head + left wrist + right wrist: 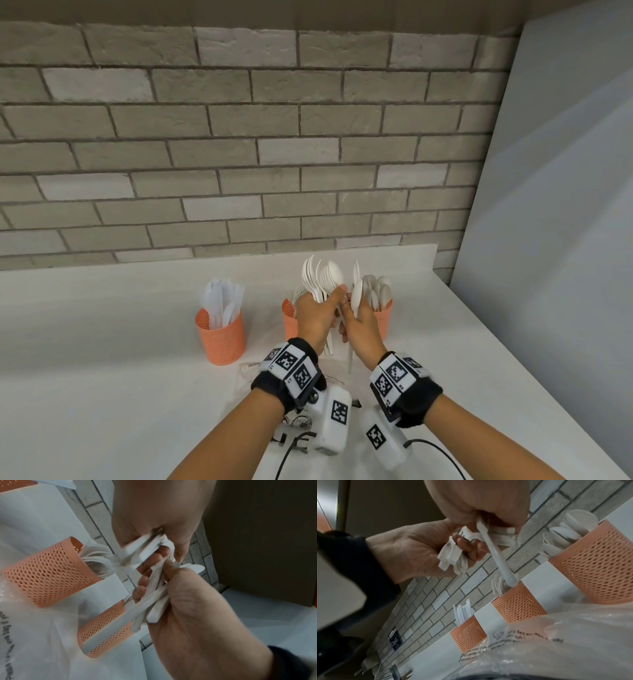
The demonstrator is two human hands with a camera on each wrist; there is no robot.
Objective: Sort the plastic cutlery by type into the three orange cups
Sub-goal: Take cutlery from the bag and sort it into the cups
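White plastic cutlery (323, 279) is bunched upright in the left hand (313, 320), whose grip is closed round a fan of thin matte handles, the heads spreading above the fist; they look like forks and spoons mixed, though the blur keeps me from telling each one. The right hand (359, 327) is raised just beside it, its grip pinched on a single white plastic spoon (357, 296) with the bowl pointing up and the long flat handle hanging down. Both hands are held above the white bench (120, 394), in front of the three orange perforated cups. The left cup (221, 337) holds white knives standing on end, the middle cup (289, 322) is mostly hidden behind the left hand and holds forks, and the right cup (383, 320) holds spoons with rounded bowls. A clear printed plastic bag (539, 649) lies on the bench nearer the person.
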